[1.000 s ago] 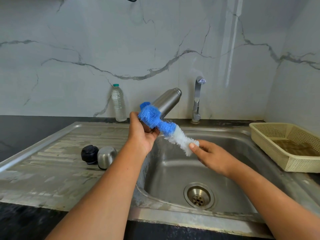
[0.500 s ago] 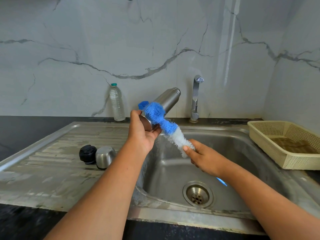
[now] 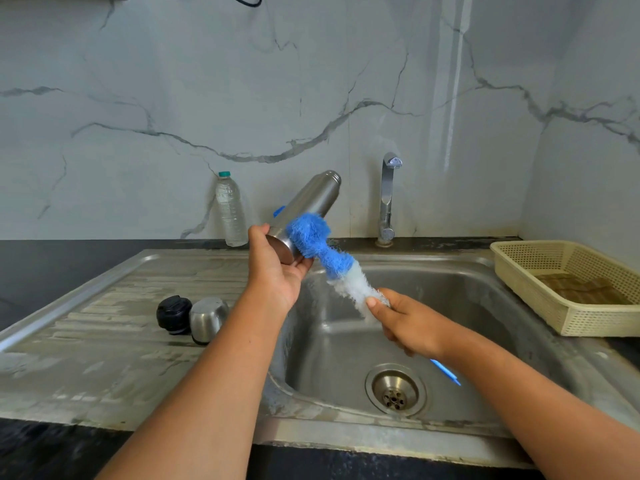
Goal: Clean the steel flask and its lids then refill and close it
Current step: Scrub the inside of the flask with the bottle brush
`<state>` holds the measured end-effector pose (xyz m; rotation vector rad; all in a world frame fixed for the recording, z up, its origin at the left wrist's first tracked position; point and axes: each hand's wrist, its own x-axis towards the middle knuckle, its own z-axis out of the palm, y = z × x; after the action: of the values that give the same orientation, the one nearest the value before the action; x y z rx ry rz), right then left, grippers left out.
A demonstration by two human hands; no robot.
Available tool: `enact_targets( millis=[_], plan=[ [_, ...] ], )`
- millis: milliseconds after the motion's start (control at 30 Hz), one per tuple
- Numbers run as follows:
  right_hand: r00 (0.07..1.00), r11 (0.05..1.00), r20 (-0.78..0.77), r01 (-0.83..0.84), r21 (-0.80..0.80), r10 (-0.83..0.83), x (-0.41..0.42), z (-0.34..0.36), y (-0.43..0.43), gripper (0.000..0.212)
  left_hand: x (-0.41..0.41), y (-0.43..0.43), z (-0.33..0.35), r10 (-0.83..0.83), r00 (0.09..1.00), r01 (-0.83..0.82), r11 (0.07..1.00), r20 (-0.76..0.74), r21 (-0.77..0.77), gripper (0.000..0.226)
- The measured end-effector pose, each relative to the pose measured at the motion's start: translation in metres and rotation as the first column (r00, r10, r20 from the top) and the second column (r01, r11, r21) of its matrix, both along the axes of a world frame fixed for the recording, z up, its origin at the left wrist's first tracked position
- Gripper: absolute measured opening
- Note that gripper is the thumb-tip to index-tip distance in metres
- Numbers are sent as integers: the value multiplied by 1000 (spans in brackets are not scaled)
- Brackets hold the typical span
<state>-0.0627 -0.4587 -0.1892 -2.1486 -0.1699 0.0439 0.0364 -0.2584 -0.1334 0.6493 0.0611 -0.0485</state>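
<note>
1. Steel flask (image 3: 311, 199) is met from the near side by a bottle brush (image 3: 341, 271). The right hand (image 3: 405, 323), nearest, has its fingers curled tight round the brush where the white bristles end. The blue handle tip pokes out behind the palm, over the sink (image 3: 381, 441) basin.
2. Left hand (image 3: 277, 271): thumb and curled fingers clasp the flask's base, held above the basin's left edge.
3. Flask's long axis is tilted. The base faces the camera in the palm, and the neck points up, away and to the right.
4. The brush's blue bristles lie against the flask's side, just beyond the left fingertips.
5. Left of that wrist, on the drainboard: black lid (image 3: 174, 314) and steel lid (image 3: 207, 318), side by side and touching.
6. Far right of the right fingers: cream basket (image 3: 571, 327).
7. Farthest, by the wall: plastic bottle (image 3: 231, 209) and tap (image 3: 388, 199).
</note>
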Motion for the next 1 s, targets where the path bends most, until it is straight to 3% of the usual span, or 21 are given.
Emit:
enact_targets(
  millis=[133,367,600,833,1000],
  plan=[
    [998,998,61,4,59,-7,5,4,15,26,-6,-9,0,-14,1000,12,996,23,83,44],
    [999,989,40,12,-144,-7,-4,3,5,33,-4,0,2,9,999,-10,999,33,44,38],
    [997,986,71,33,-162,-21,1,4,11,35,-9,-6,3,-7,999,5,999,43,50,34],
    [985,987,154,96,-131,-76,9,0,7,26,-12,-12,0,-63,997,59,993,35,100,47],
    [990,982,122,93,-166,-74,5,0,-13,22,-11,-6,4,-29,999,27,996,31,80,44]
  ],
)
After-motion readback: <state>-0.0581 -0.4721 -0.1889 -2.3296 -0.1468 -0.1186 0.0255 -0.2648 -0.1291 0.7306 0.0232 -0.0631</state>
